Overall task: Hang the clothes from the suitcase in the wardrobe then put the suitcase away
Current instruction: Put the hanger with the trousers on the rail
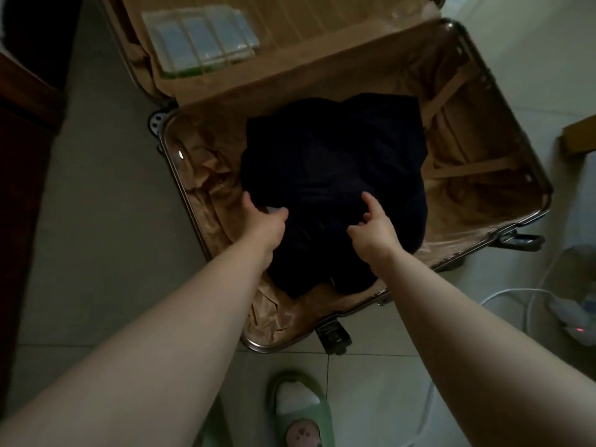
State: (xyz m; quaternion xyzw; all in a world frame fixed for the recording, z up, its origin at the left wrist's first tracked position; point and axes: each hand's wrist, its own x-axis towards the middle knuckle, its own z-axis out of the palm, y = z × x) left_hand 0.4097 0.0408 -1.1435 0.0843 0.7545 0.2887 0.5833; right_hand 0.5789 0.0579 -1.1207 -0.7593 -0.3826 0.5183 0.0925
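Observation:
An open suitcase with tan lining lies on the tiled floor, its lid folded back at the top. A heap of dark navy clothes fills the middle of the near half. My left hand is at the heap's left side, thumb and fingers spread around a fold of the cloth near a small pale label. My right hand is over the heap's near right part, index finger stretched out, the other fingers curled into the fabric.
Clear plastic packets lie in the lid. Dark wooden furniture stands at the left. A white power strip with cables is on the floor at the right, a wooden piece beyond it. My green slipper is below.

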